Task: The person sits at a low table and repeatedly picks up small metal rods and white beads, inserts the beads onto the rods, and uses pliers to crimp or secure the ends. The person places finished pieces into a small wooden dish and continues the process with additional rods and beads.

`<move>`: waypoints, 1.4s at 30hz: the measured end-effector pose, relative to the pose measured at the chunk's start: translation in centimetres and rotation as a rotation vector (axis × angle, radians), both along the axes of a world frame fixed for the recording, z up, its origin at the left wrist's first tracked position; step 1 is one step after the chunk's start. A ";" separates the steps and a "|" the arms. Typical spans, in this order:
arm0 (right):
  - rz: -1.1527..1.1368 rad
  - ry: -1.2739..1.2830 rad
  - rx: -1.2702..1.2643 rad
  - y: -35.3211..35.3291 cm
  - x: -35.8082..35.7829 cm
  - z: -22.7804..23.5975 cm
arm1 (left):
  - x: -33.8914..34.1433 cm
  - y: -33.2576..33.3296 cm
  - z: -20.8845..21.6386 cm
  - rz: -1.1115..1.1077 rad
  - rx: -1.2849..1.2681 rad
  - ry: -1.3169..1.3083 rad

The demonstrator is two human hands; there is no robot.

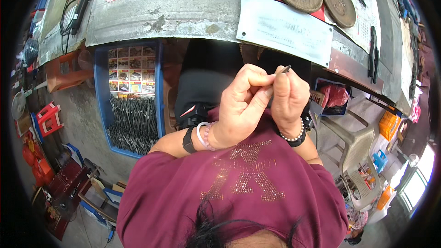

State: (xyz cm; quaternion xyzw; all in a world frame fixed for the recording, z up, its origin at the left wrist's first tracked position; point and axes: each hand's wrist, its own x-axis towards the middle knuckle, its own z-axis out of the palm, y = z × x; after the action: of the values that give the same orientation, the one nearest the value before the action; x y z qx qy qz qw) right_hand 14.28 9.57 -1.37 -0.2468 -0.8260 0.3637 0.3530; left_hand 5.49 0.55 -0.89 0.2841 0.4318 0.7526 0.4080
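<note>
Both my hands meet in front of my chest, just below the table edge. My right hand (289, 98) is closed, pinching a small dark piece (286, 69) whose tip sticks out past the fingertips. My left hand (243, 105) is closed too, thumb and forefinger pressed together right beside the right fingers. Whatever lies in the left pinch is hidden, so I cannot tell if it is the same piece. On the table beyond, one round wooden dish (301, 2) holds small silvery pieces, and a second wooden dish (344, 18) holds a few thin bits.
At my left stands a blue crate (161, 105) with many thin black pieces and a picture sheet. A whitish board (285, 30) lies along the worn table's (183, 16) edge. Black-handled pliers (373, 55) rest at the right. A plastic chair (353, 142) stands to the right.
</note>
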 end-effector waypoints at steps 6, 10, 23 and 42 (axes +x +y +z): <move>-0.032 0.286 0.036 0.8 -0.5 -0.3 | 0.1 0.1 -0.1 0.004 0.029 0.033; -0.131 0.179 0.182 0.3 -0.8 -0.2 | 0.2 0.1 -0.2 -0.016 -0.020 -0.034; -0.784 -0.502 0.395 18.5 14.1 2.2 | -1.8 1.0 0.4 -0.157 -0.170 -0.370; 0.128 0.520 -1.063 6.9 12.6 2.4 | -2.5 1.6 0.0 -0.375 -0.339 -0.685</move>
State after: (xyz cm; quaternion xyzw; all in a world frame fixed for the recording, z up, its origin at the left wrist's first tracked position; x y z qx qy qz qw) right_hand 26.87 16.52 1.07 -0.2423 -0.4301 0.7965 0.3491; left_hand 3.03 2.14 -0.93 0.0199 0.3300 0.6346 0.6986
